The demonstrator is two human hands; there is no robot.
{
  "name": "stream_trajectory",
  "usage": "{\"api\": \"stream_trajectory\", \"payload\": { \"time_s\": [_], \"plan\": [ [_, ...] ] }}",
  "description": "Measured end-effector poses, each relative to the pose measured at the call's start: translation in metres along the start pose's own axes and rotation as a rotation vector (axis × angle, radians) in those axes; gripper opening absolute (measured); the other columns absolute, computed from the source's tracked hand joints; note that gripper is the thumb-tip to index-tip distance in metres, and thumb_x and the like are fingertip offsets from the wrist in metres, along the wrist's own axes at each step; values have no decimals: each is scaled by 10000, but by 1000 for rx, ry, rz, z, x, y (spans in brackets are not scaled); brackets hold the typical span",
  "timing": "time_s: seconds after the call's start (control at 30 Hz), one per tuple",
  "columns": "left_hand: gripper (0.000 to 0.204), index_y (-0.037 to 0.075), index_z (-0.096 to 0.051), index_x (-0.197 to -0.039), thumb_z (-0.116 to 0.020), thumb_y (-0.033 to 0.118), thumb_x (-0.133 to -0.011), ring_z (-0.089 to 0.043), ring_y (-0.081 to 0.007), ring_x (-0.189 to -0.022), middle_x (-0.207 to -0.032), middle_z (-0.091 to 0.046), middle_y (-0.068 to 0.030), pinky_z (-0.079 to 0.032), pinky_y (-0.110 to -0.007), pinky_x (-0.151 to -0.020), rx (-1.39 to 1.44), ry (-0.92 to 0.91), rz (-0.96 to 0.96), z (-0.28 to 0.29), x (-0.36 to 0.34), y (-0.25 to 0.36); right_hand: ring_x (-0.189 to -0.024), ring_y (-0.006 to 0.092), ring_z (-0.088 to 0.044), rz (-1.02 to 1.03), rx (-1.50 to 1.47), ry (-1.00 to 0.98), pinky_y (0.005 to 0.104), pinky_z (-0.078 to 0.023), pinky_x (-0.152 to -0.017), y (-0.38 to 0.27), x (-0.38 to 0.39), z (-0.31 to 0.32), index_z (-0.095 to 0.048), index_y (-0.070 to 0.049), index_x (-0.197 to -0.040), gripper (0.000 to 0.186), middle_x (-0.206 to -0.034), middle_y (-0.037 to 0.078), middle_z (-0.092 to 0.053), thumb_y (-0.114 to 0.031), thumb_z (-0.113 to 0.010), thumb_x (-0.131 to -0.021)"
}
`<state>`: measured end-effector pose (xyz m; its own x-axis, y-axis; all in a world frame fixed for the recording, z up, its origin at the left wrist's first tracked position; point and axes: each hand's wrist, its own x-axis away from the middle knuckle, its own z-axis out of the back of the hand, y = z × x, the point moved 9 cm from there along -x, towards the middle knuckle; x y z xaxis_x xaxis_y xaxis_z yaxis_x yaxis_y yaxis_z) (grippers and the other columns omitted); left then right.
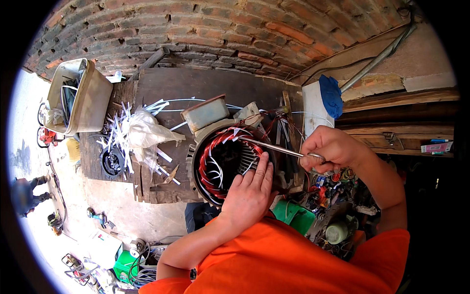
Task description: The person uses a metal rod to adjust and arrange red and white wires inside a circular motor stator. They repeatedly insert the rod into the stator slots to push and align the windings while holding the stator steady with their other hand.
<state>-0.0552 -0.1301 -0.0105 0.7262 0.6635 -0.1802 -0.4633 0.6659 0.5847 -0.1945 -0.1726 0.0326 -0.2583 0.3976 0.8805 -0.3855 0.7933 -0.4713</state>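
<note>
An electric motor stator (196,169) lies on the bench with its round opening facing up. Red-wrapped windings (204,153) ring the inside, with white strips and loops sticking out. My left hand (247,196) lies over the near right rim, fingers stretched out together, fingertips on the windings. In my right hand (323,147) is a long, slim ring-handled metal tool (279,147), like scissors or forceps. Its shaft runs left across the rim and its tip reaches the windings at the top. Whether its jaws are apart is too small to tell.
Left on the wooden bench (161,85) are a plastic bag (147,128), white strips and a black bowl (112,162). A cream bucket (98,100) stands at the far left. Behind the stator sits a metal box (205,114). A green container (293,217) and clutter lie below right.
</note>
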Motion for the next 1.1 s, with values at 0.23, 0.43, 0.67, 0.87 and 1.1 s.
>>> {"api": "stream_trajectory", "payload": {
  "time_s": [0.23, 0.43, 0.67, 0.87, 1.1],
  "plan": [
    [693, -54, -517, -1345, -726, 335, -811, -593, -253, -986, -1503, -416, -229, -447, -338, -790, 0, -12, 0, 1, -1, 1, -368, 57, -394, 29, -71, -21, 228, -234, -360, -2, -4, 1, -648, 32, -754, 400, -491, 14, -504, -334, -741, -884],
    [684, -53, -514, -1348, -717, 338, -825, -591, -252, -982, -1503, -418, -224, -447, -339, -787, -1, 5, -5, 2, 0, 1, -378, 64, -404, 3, -1, -11, 225, -240, -368, -3, -3, 1, -660, 35, -770, 397, -492, 13, -500, -336, -746, -879],
    [671, -54, -517, -1344, -709, 342, -838, -593, -259, -1000, -1507, -413, -225, -451, -344, -797, -3, -7, 3, 1, 0, 0, -388, 57, -405, 19, 88, 33, 225, -247, -377, -4, -5, 2, -674, 32, -799, 372, -506, 6, -513, -322, -765, -865],
    [667, -53, -520, -1342, -707, 345, -841, -599, -266, -1002, -1505, -414, -229, -455, -352, -801, 13, 2, 4, -1, 1, -1, -385, 53, -404, -8, 120, 25, 224, -252, -372, 3, -4, 6, -674, 36, -807, 389, -506, 6, -518, -338, -755, -878],
    [672, -51, -523, -1341, -708, 354, -837, -604, -266, -988, -1498, -425, -228, -458, -353, -797, 1, 9, 6, 0, 3, -1, -393, 50, -395, -17, 48, -3, 224, -249, -382, -11, -6, -8, -660, 26, -767, 394, -504, 5, -513, -340, -753, -877]
  ]
}}
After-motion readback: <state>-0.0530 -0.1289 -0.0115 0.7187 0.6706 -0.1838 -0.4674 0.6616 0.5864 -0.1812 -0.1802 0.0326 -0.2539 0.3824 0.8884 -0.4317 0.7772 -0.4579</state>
